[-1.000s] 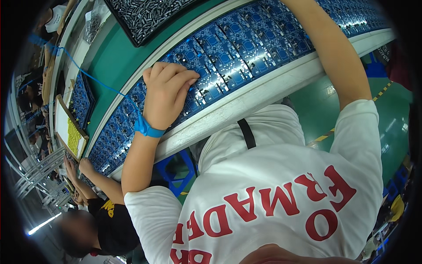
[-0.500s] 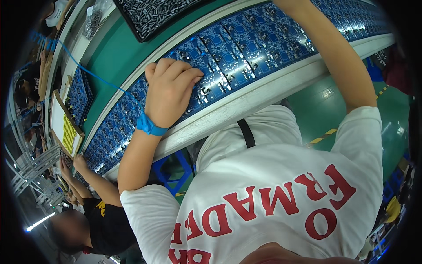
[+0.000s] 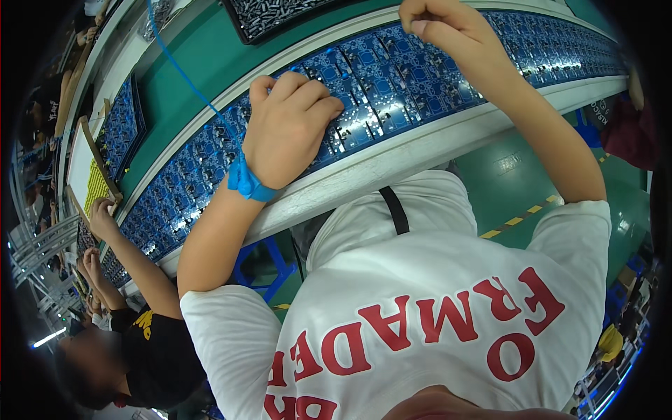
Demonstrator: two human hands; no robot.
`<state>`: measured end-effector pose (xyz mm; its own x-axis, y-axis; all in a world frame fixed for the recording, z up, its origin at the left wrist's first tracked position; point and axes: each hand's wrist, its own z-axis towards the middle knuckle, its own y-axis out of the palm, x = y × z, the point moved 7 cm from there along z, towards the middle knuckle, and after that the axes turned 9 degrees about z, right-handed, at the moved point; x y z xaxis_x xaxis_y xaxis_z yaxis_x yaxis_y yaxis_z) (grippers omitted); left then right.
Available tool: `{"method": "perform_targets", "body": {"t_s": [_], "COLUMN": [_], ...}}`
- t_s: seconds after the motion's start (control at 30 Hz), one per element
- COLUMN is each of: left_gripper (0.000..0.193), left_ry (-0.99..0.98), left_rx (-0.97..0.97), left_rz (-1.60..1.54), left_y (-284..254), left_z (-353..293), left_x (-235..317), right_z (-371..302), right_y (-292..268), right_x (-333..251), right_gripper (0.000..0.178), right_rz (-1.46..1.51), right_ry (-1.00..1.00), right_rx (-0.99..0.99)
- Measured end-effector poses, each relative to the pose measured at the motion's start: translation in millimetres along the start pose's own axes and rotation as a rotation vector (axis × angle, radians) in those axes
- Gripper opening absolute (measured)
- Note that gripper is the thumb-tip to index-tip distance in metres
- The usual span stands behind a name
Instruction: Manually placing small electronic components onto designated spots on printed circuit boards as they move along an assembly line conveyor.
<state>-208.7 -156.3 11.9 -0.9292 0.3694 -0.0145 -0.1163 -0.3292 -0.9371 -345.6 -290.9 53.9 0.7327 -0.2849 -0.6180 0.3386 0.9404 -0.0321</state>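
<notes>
A long row of blue circuit boards point(image 3: 364, 84) with small parts on them runs across in front of me. Over its left-middle stretch lies my left hand point(image 3: 290, 126), back upward, fingers curled in and their tips hidden; whatever it may hold is out of sight. A blue wrist strap point(image 3: 248, 185) with a blue cord circles that wrist. Farther right, my right hand point(image 3: 455, 31) is above the boards' far edge, thumb and fingers drawn together in a pinch. Anything between those fingertips is too small to make out.
Beyond the boards, a black tray point(image 3: 248, 35) of small metallic cylindrical parts sits on the green surface point(image 3: 189, 66). A pale rail point(image 3: 392, 150) borders my side. At left are stacked blue boards point(image 3: 122, 129), a box with yellow parts point(image 3: 96, 185) and a co-worker's hand point(image 3: 103, 218).
My right hand has come back from the top edge toward the boards, now in a pinch. My left hand stays curled over the boards, slightly farther right. The view has shifted somewhat.
</notes>
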Motion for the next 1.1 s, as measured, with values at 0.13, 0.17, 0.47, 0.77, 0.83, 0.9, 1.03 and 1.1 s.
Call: {"method": "perform_targets", "body": {"t_s": [0.13,0.17,0.47,0.77,0.83,0.9,1.03,1.1], "left_gripper": [0.015,0.015,0.012,0.014,0.014,0.014,0.014,0.014], "left_ry": [0.008,0.007,-0.470,-0.439,-0.462,-0.334,-0.154,-0.338], "left_rx": [-0.082,-0.078,0.135,0.008,-0.017,0.109,0.241,0.008], "left_rz": [0.004,0.004,0.029,0.304,0.327,0.117,-0.084,0.361], "left_y": [-1,-3,-24,10,10,16,2,14], "left_z": [-1,2,58,77,76,70,78,80], "left_x": [-2,-4,-105,-129,-129,-140,-127,-132], "right_z": [-27,-31,-32,-28,-27,-27,-27,-28], "right_y": [-11,-9,48,70,72,75,77,78], "right_x": [13,19,37,41,41,41,43,43], "right_gripper": [0.013,0.013,0.012,0.013,0.012,0.012,0.015,0.016], "right_rz": [-0.276,-0.273,-0.580,-0.847,-0.855,-0.874,-0.924,-0.944], "right_ry": [0.761,0.780,0.850,0.729,0.735,0.748,0.721,0.734], "right_rx": [0.241,0.212,-0.247,-0.432,-0.450,-0.484,-0.532,-0.557]}}
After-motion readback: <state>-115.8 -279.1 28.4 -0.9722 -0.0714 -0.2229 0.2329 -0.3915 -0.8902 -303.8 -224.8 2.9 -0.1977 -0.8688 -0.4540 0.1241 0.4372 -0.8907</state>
